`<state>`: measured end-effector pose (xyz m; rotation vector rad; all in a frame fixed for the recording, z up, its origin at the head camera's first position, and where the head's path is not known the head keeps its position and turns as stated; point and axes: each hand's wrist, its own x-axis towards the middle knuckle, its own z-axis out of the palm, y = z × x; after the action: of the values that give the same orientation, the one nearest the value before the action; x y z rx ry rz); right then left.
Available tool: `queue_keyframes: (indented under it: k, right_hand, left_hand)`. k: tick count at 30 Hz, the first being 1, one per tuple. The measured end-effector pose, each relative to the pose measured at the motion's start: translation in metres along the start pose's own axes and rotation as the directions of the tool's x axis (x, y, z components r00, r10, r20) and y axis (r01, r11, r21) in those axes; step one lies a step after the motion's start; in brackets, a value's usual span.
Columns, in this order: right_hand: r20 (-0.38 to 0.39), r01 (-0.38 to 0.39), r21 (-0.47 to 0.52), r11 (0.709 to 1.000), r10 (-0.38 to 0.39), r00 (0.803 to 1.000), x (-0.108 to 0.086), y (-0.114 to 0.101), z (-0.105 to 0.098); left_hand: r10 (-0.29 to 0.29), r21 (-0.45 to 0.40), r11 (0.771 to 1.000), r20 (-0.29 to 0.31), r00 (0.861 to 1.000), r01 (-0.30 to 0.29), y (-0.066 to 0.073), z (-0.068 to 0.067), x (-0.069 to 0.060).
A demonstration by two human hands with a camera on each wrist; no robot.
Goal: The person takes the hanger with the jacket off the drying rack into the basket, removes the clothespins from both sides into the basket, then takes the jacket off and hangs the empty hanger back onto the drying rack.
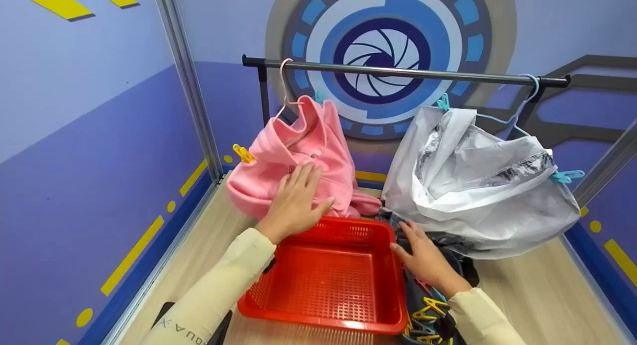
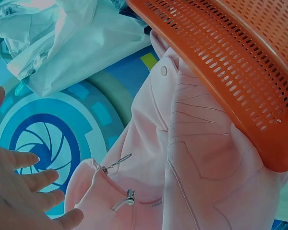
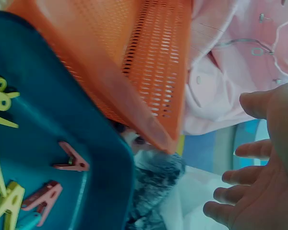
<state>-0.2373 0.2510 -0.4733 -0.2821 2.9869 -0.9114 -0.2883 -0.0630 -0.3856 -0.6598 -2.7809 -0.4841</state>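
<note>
The surface [image 1: 537,280] is finished in pale wood grain. The left garment [image 1: 339,172], near the far left corner, is coloured plain pink. The right garment [image 1: 477,198], toward the right edge, is coloured white, with trim mottled in grey and black. The basket [image 1: 323,324] is coloured red and patterned with perforations. Clothespins [image 1: 430,307] between basket and right edge are coloured yellow and red. The back wall [image 1: 363,0] is painted with blue and white rings.
</note>
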Motion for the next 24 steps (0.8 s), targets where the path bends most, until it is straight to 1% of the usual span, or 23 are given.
queue_keyframes:
  k: [3, 7, 10, 14, 18, 21, 24]
  right_hand:
    - [0.003, -0.004, 0.016, 1.0, 0.004, 1.0, -0.001, 0.003, 0.007]
    - [0.002, -0.011, 0.024, 1.0, 0.011, 1.0, -0.003, 0.007, 0.016]
    - [0.02, -0.019, 0.029, 0.999, 0.018, 1.0, -0.005, 0.008, 0.021]
    - [0.036, -0.025, 0.044, 0.999, 0.023, 0.999, -0.006, 0.01, 0.024]
    - [0.034, -0.011, 0.06, 0.998, 0.009, 0.999, -0.008, 0.012, 0.026]
    - [0.026, 0.001, 0.069, 0.998, -0.003, 1.0, -0.009, 0.014, 0.028]
    - [0.021, 0.0, 0.08, 0.997, -0.002, 1.0, -0.009, 0.015, 0.03]
  left_hand:
    - [-0.008, -0.003, 1.0, -0.015, 1.0, 0.008, -0.001, -0.002, 0.0]
    - [-0.01, -0.01, 1.0, -0.063, 0.998, 0.01, -0.004, -0.004, -0.001]
    - [-0.018, -0.022, 1.0, -0.098, 0.995, 0.016, -0.005, -0.004, -0.003]
    - [-0.026, -0.035, 0.999, -0.13, 0.991, 0.022, -0.008, -0.004, -0.003]
    - [-0.035, -0.045, 0.999, -0.151, 0.988, 0.029, -0.01, -0.005, -0.001]
    - [-0.041, -0.054, 0.998, -0.182, 0.982, 0.031, -0.012, -0.008, -0.001]
    - [-0.038, -0.059, 0.998, -0.228, 0.973, 0.026, -0.015, -0.011, -0.001]
